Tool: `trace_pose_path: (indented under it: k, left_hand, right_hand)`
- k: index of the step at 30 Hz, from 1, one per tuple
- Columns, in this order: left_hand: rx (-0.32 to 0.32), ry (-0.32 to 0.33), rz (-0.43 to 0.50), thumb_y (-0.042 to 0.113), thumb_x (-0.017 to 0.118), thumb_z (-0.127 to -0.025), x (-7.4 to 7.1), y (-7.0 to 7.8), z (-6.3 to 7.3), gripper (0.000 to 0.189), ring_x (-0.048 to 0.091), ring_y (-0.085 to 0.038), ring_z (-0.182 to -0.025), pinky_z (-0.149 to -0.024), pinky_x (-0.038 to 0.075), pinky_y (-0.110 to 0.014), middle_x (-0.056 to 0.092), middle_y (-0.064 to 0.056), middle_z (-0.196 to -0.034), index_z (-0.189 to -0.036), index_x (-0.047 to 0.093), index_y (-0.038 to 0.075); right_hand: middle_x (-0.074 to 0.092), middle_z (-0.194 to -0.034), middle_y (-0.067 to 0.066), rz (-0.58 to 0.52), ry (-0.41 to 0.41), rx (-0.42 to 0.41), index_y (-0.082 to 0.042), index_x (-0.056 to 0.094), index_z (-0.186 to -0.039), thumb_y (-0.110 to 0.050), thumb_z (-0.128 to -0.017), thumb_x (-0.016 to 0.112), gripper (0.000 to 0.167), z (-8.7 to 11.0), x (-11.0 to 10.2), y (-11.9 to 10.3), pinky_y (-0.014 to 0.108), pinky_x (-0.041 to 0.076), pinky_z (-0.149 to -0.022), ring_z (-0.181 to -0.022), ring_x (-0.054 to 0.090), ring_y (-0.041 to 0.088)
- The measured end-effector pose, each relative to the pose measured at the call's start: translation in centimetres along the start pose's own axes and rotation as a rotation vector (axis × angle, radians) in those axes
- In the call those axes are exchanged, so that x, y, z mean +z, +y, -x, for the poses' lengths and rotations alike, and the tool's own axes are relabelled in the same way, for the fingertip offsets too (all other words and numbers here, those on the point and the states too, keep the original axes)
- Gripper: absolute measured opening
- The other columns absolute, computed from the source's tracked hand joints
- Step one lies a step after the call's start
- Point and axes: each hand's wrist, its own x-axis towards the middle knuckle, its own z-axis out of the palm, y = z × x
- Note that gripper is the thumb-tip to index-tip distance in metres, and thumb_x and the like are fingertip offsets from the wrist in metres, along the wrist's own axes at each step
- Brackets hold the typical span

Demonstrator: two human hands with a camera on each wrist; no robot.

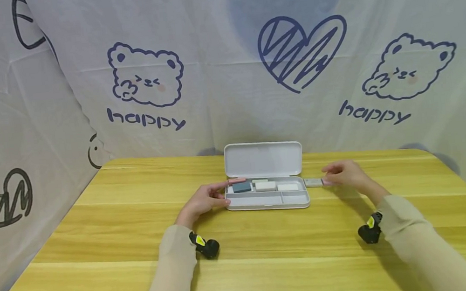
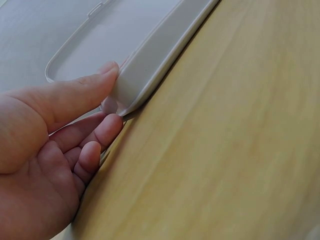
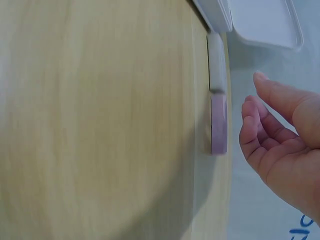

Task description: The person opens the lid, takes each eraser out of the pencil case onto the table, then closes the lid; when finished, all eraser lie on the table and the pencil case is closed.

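A white pencil case lies on the table with its lid raised at the back. Its left end is in the grip of my left hand, the thumb on the rim at the near corner and curled fingers low at the end wall. Inside the rear compartment lie a blue-and-white eraser and several white ones. Past the right end, a pale grey block and a purple block line up end to end. Loosely bent and holding nothing, my right hand hovers beside the purple block.
The wooden table meets a white printed cloth behind the case, close to the lid. Another cloth hangs at the left. The front compartments of the case show bare floors. Each wrist wears a small black camera.
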Motion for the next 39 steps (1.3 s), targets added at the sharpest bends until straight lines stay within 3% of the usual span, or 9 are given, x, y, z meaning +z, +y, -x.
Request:
trace_pose_path:
  k: [16, 28, 35, 39]
  left_hand:
    - [-0.001, 0.002, 0.013, 0.005, 0.066, -0.079, 0.0, 0.0, 0.1, 0.052, 0.028, -0.012, -0.049, -0.045, 0.025, -0.021, 0.039, -0.004, -0.069, -0.128, 0.051, 0.013]
    - [-0.014, 0.010, 0.000, 0.005, 0.066, -0.080, 0.1, 0.3, 0.2, 0.053, 0.030, -0.012, -0.051, -0.046, 0.026, -0.022, 0.042, -0.005, -0.072, -0.129, 0.049, 0.012]
    - [-0.009, 0.006, -0.007, 0.004, 0.066, -0.079, 0.2, 0.4, 0.2, 0.052, 0.031, -0.012, -0.052, -0.047, 0.027, -0.022, 0.043, -0.005, -0.071, -0.129, 0.050, 0.013]
    - [-0.010, 0.010, -0.002, 0.004, 0.066, -0.079, 0.1, 0.3, 0.1, 0.052, 0.031, -0.013, -0.052, -0.046, 0.027, -0.022, 0.042, -0.005, -0.070, -0.128, 0.051, 0.014]
  right_hand:
    - [0.063, -0.082, 0.012, 0.017, -0.032, -0.168, 0.011, 0.063, -0.097, -0.004, -0.077, 0.068, 0.026, -0.7, 2.4, -2.7, 0.024, 0.043, -0.056, -0.067, 0.049, 0.016]
    - [0.064, -0.088, 0.020, -0.004, -0.120, -0.281, 0.012, 0.064, -0.094, 0.002, -0.072, 0.071, 0.025, -1.5, 4.5, -3.4, 0.021, 0.041, -0.056, -0.064, 0.048, 0.010]
    - [0.064, -0.086, 0.019, 0.022, -0.133, -0.283, 0.011, 0.064, -0.094, 0.003, -0.070, 0.071, 0.027, -1.6, 4.9, -3.4, 0.022, 0.038, -0.055, -0.062, 0.043, 0.010]
    - [0.061, -0.075, 0.013, 0.032, -0.143, -0.277, 0.012, 0.064, -0.096, 0.003, -0.070, 0.071, 0.028, -1.7, 4.9, -3.4, 0.022, 0.035, -0.053, -0.061, 0.041, 0.013]
